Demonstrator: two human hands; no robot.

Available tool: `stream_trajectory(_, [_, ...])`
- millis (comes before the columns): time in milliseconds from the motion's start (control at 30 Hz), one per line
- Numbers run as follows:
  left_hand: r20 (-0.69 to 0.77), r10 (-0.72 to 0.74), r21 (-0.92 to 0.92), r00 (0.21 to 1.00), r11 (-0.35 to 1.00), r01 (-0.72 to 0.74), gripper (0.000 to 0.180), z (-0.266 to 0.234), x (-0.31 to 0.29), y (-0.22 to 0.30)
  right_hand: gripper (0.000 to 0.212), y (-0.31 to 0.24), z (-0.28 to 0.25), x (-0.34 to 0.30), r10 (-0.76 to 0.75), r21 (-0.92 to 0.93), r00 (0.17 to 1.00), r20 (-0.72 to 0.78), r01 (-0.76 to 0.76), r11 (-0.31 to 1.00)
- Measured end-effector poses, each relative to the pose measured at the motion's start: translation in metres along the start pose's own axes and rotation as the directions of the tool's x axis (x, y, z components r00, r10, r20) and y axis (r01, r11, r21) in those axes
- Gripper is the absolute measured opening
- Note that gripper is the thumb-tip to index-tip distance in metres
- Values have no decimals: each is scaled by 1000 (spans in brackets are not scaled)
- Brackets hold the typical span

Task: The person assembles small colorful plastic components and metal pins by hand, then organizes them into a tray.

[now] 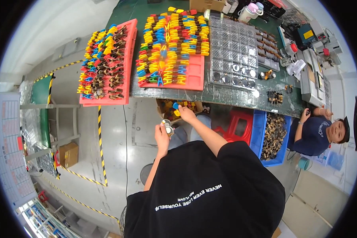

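Note:
My left hand (162,137) is closed around small round parts (169,129) with pale faces and metallic rims, held in front of my lap. A little farther off and to the right, my right hand (185,114) pinches a blue plastic clip (176,106); something yellow shows right beside its fingers. Both hands are below the near edge of the green table, apart from each other. Just beyond them, a cardboard box (161,108) holds red and yellow clips, partly hidden by my right hand.
On the green table (178,96) stand two red trays (134,47) (195,81) of colourful clips and a clear compartment tray (226,43) with round parts. A blue bin (258,137) of small metal-and-black pieces and a red stool (238,126) are at right. Another person (313,135) sits beyond.

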State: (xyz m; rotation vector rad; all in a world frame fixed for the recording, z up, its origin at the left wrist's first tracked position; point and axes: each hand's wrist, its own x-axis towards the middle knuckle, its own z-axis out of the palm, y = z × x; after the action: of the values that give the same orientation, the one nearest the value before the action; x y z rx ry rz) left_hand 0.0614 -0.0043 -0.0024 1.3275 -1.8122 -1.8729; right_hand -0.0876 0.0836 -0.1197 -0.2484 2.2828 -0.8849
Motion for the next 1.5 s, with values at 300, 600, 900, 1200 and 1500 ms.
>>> stream_trajectory(300, [424,-13,235,905,967,-96,29,65,27,20,27,-22,-98,-70,-166,603,964,205,9,797])
stream_trajectory(600, [566,-151,42,810,987,155,32,173,89,75,21,12,-236,-30,-5,423,897,-442,214,881])
stream_trajectory(900, [418,557,245,717,691,-680,18,288,146,135,27,13,-289,76,-551,-370,598,-582,409,834])
stream_trajectory(1200, [571,673,463,470,209,-861,20,285,191,146,33,26,-295,45,-601,-448,708,-372,430,784])
stream_trajectory(1500, [636,620,710,459,-237,-663,16,272,268,166,31,21,-295,2,-588,-371,708,-391,463,805])
